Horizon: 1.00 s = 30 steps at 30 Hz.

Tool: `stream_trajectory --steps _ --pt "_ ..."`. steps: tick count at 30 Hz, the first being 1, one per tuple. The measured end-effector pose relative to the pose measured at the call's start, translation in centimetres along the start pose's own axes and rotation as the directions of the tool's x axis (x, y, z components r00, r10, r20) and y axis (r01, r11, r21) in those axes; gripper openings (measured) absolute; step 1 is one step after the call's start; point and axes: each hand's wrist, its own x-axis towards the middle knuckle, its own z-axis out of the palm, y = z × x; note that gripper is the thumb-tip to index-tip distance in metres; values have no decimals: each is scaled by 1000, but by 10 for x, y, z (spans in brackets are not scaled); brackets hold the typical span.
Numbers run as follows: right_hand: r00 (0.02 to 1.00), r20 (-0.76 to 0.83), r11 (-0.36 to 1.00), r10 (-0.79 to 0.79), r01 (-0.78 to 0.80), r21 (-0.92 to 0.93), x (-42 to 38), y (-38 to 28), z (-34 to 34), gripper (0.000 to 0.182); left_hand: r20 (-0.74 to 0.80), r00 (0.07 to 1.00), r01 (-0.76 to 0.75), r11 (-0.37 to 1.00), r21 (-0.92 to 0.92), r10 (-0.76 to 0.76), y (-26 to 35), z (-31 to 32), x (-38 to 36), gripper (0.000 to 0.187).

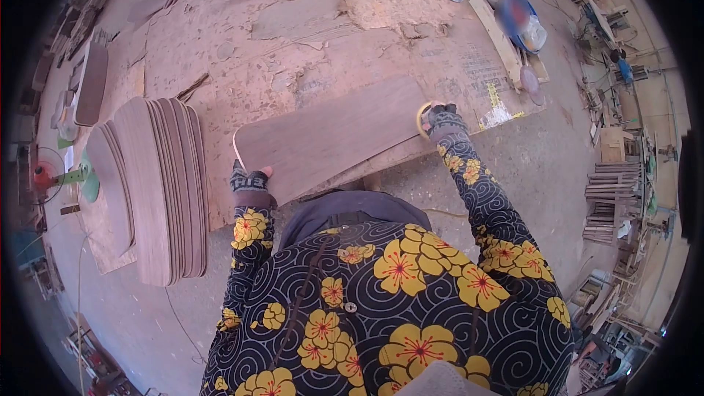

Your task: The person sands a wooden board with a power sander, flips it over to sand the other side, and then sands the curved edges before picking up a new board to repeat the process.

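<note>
Wood panel [334, 136], long, thin, w/ rounded corners, is seen near centre, tilted so its far end points to approx. 2 o'clock; it lies over the near edge of a worn work table [293, 66]. At the panel's 8 o'clock end, the left hand [251, 182] is closed on the edge, thumb uppermost, panel apparently pinched between thumb & fingers. At its 3 o'clock end, the right hand [444, 123] has fingers curled by a yellowish ring [420, 120], poss. a tape roll; whether ring or panel is pinched can't be told. A pale strip [236, 149] is seen along the left end. At 9 o'clock, a stack of similar panels [169, 191] is seen.

Handling, as judged: fairly light, stiff lengthwise w/ slight flex, smooth, not very slippery; corners & thin edges may chip. Best held at both short ends, approx. mid-edge, w/ fingers underneath & thumbs on top.
</note>
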Motion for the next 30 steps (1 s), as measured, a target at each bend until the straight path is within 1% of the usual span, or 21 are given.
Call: stream_trajectory --steps 2,3,4,5,7,8,9,13,14,15,16,19,20,22,23,25,26,27,28,29,30 --pt "981 131 971 141 -163 173 10 0 0 47 4 1000 -27 1000 6 27 -4 -1 2 64" --pt "956 202 901 212 -272 339 18 3 3 47 18 1000 -20 1000 -11 20 4 0 -4 62" --pt "921 271 790 281 -382 480 26 6 6 46 32 999 -13 1000 -27 14 10 0 -8 60" --pt "873 355 570 334 -487 662 34 10 8 46 25 999 -20 999 -27 21 8 0 -7 59" --pt "875 360 543 324 -484 686 39 16 12 47 13 1000 -24 999 -33 24 5 1 -4 56" --pt "922 280 750 268 -382 539 31 14 1 49 9 1000 -19 999 -39 20 5 1 -4 55" --pt "958 214 901 190 -257 349 24 12 -8 51 8 1000 -3 999 -54 4 9 2 -7 55" --pt "990 111 969 88 -111 219 -1 -3 -17 55 9 999 43 998 -39 -43 28 6 -17 56" --pt "996 78 985 34 -47 167 -8 -8 -19 55 10 1000 7 999 -36 -7 20 5 -11 57" --pt "999 48 994 -23 17 112 -14 -11 -19 54 11 1000 -29 999 -33 29 6 2 -1 58" --pt "996 33 991 -77 73 116 -15 -12 -12 63 11 998 -66 997 -31 66 -7 0 9 58" --pt "993 12 991 -117 116 71 -30 -31 -16 50 -8 995 -104 994 -19 104 -16 -1 15 55" --pt "977 81 980 -200 197 40 -40 -42 -36 50 -20 999 -49 998 -34 48 -6 1 8 55" --pt "984 57 976 -170 160 148 -43 -53 -28 50 -40 997 59 996 -65 -62 22 6 -13 56" --pt "987 45 969 -153 141 201 -41 -58 -20 50 -38 996 73 995 -64 -76 23 7 -13 57" --pt "986 55 966 -156 141 217 -38 -70 -14 53 -31 994 104 993 -58 -106 23 7 -11 58" --pt "983 60 953 -173 152 262 -45 -76 -18 54 -16 998 54 996 -64 -55 10 3 -2 59" --pt "980 60 938 -190 163 307 -48 -84 -19 55 -21 997 66 997 -49 -68 1 0 4 59" --pt "982 60 918 -178 144 369 -37 -91 4 48 -29 996 80 996 -32 -81 -5 -3 8 60" --pt "962 51 901 -267 230 367 -43 -98 -9 44 -38 995 93 996 -15 -94 -6 -3 11 60" --pt "935 43 877 -353 315 364 -58 -105 -33 40 -49 971 232 972 -31 -233 18 2 -5 63"
